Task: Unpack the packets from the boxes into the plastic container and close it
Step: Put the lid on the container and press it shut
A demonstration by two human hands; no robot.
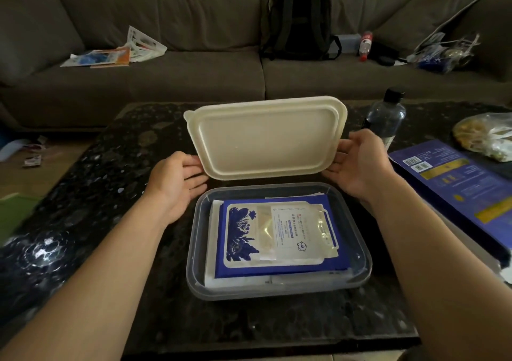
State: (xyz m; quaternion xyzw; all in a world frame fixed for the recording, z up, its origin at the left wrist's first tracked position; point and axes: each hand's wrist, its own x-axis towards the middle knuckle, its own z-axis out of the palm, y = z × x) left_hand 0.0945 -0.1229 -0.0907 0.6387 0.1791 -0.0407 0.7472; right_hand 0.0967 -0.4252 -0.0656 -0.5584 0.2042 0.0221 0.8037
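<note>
I hold the cream lid tilted over the clear container on the table — left hand and right hand loosely curled round its side edges — blue-and-white packets lying inside, their print too small to read.

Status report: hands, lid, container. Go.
Both on it: left hand and right hand hold the cream lid by its ends, tilted over the clear container. Inside, packets stacked flat. Not yet closed; rim unobstructed.

Grey sofa behind dark table
</note>
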